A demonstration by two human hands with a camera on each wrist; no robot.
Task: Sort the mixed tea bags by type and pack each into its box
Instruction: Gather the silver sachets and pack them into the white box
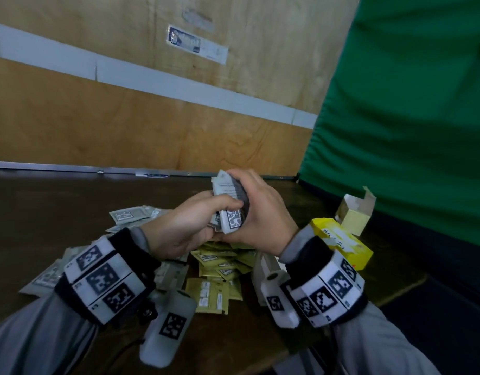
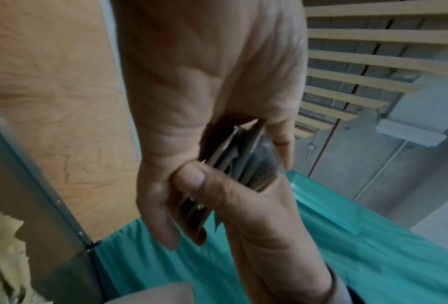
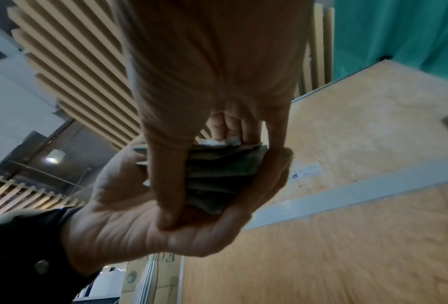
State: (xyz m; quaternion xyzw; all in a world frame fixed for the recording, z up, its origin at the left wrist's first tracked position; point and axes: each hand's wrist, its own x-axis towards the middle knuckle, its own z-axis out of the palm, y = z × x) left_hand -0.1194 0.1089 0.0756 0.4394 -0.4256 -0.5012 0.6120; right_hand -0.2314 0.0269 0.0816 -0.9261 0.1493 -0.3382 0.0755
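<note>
I have a thick stack of grey paper tea bag sachets (image 1: 229,209) clamped between both hands, raised above the dark brown table (image 1: 57,207). My right hand (image 1: 263,212) wraps it from the far side, fingers curled over the top edge. My left hand (image 1: 190,226) grips the near side, thumb lying across the front sachet. Below my wrists lie a heap of yellow sachets (image 1: 220,269) and loose grey sachets (image 1: 130,215). A yellow cardboard box (image 1: 349,247) and an open pale box (image 1: 355,215) sit to my right.
</note>
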